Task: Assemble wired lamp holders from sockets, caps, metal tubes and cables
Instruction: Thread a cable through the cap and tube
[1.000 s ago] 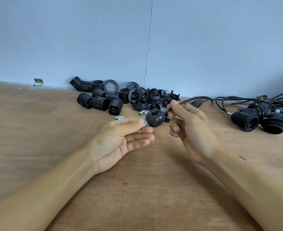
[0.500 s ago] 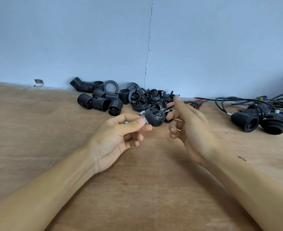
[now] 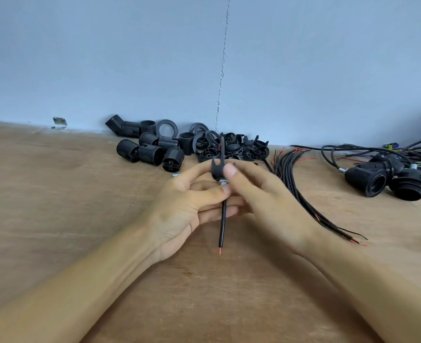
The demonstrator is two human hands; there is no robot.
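Observation:
At the middle of the wooden table (image 3: 56,194) both hands meet around a black cap (image 3: 216,169) with a short metal tube (image 3: 222,181) under it. A black cable (image 3: 222,219) runs straight through cap and tube; its red-tipped end points toward me and its other end sticks up above the cap. My left hand (image 3: 187,209) pinches the tube and cap between thumb and fingers. My right hand (image 3: 266,201) grips the cap from the right with thumb and forefinger.
Black threaded sockets (image 3: 150,152), rings and caps (image 3: 229,144) lie heaped by the blue wall. A loose metal tube (image 3: 176,175) lies behind my left hand. A bundle of cut cables (image 3: 293,174) fans out on the right, beside finished wired holders (image 3: 378,179).
The cable, which trailed off to the right, now stands threaded through the cap, its end pointing toward me. Both hands have turned the cap upright and moved closer together.

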